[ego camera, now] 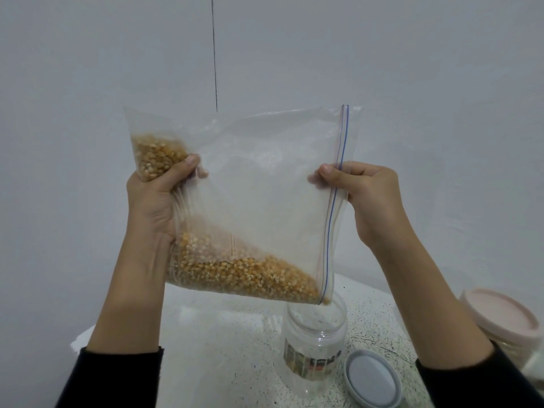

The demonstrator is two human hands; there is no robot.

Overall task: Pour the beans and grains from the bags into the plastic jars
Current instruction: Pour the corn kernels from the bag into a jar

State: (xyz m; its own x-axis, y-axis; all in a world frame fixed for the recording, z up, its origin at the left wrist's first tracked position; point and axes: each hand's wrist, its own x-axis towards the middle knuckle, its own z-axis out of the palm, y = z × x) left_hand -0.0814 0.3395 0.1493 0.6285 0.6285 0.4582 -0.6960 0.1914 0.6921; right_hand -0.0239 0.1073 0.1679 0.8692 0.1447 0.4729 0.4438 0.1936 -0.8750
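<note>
Head view: my left hand (153,201) and right hand (362,198) both grip the bag (265,187) of corn, tilted above the open jar (316,334) on the table (235,334). Jar looks empty; pouring is only beginning, I think.

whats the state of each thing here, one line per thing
zip bag: held up, turned sideways, zip edge to the right, lower corner over the jar mouth
corn kernels: still in the bag, piled along its low edge
clear jar: upright, lid off, looks empty
grey lid: lying flat on the table beside the jar
pink-lidded container: closed
left hand: grips the bag's bottom end
right hand: pinches the zip edge
</note>
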